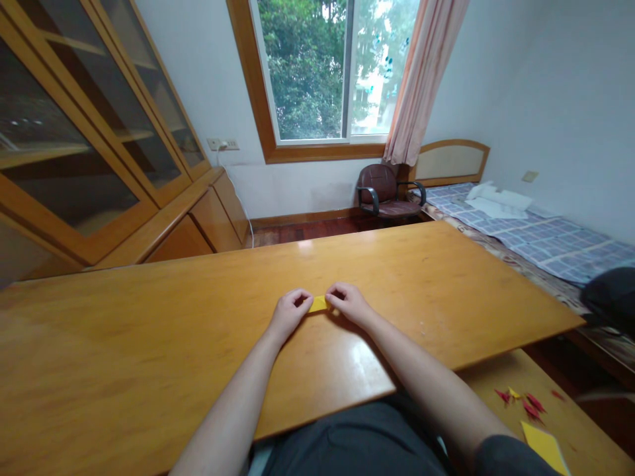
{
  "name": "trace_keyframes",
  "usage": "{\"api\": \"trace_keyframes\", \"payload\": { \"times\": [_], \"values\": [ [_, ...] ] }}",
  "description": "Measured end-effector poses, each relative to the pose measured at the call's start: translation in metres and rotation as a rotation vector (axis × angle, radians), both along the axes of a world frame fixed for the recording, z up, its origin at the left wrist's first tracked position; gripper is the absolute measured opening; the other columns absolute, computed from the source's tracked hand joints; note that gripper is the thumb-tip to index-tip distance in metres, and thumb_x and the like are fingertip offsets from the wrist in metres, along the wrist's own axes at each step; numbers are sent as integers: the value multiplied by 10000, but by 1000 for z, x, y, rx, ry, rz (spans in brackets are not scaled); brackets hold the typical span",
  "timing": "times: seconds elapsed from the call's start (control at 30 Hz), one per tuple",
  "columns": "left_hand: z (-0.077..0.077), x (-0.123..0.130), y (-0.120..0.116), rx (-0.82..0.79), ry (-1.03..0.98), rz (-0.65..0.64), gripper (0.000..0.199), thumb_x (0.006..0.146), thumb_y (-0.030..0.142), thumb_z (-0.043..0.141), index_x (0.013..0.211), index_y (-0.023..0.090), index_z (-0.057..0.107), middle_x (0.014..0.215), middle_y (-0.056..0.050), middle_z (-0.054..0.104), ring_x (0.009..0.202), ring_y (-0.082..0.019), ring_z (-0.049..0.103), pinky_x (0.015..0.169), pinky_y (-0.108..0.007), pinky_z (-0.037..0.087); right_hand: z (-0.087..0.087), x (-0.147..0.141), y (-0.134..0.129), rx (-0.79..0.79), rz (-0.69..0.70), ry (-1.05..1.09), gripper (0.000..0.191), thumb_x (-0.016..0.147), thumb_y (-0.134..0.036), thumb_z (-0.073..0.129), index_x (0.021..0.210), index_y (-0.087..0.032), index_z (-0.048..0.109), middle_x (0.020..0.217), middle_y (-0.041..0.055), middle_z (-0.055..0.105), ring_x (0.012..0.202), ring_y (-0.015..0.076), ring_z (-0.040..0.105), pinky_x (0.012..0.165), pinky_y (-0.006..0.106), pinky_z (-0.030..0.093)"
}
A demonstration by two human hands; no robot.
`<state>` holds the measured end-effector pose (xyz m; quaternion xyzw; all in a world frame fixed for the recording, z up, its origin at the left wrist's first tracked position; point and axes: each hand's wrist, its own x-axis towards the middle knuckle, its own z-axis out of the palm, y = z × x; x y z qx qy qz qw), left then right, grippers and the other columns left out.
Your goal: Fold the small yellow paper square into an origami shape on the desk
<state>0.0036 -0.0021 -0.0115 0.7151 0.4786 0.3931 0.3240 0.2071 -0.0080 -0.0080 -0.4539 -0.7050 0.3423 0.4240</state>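
A small folded piece of yellow paper point(318, 304) is held just above or on the wooden table point(149, 330), in front of my body. The thumb and fingers of my left hand point(292, 309) pinch its left end. At the right end, my right hand point(348, 303) holds it in a similar pinch. The fingertips cover both ends of the paper, and its folds are too small to make out clearly.
On a lower surface at the right lie several red folded pieces point(533, 406) and a yellow sheet point(544, 448). Beyond the table stand a maroon armchair point(380, 188) and a bed point(526, 231). A glass-doored cabinet point(109, 244) lines the left.
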Motion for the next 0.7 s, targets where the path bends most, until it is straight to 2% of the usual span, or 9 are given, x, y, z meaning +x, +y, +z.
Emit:
{"api": "trace_keyframes", "payload": {
  "times": [0.17, 0.43, 0.57, 0.7],
  "values": [
    [-2, -3, 2, -34, -66, 33, 179, 794, 327, 588, 732, 172, 652, 720, -7, 650, 707, -162, 588, 673, -244, 444, 0, 1, 1, -16, -38, 43, 133, 809, -238, 579, 727, -159, 647, 687, 8, 637, 669, 139, 576, 645, 241, 426],
    [0, -6, 6, -102, -217, 92, 193, 774, 343, 603, 700, 166, 632, 686, -2, 631, 690, -154, 568, 677, -246, 435, -11, 2, 7, -107, -89, 211, 151, 780, -303, 591, 732, -164, 622, 627, -17, 585, 573, 120, 523, 550, 220, 398],
    [2, -5, 5, -137, -288, 130, 216, 766, 378, 622, 738, 164, 631, 706, -10, 634, 691, -155, 569, 662, -243, 440, -12, 2, 7, -155, -84, 302, 171, 783, -323, 596, 728, -162, 612, 593, -23, 573, 536, 115, 515, 528, 219, 393],
    [3, -3, 4, -162, -345, 104, 240, 774, 399, 618, 826, 165, 635, 748, -10, 629, 662, -144, 557, 623, -234, 437, -11, 2, 6, -180, -72, 328, 190, 784, -346, 606, 741, -161, 616, 589, -22, 586, 530, 117, 527, 523, 219, 400]
  ]
}}
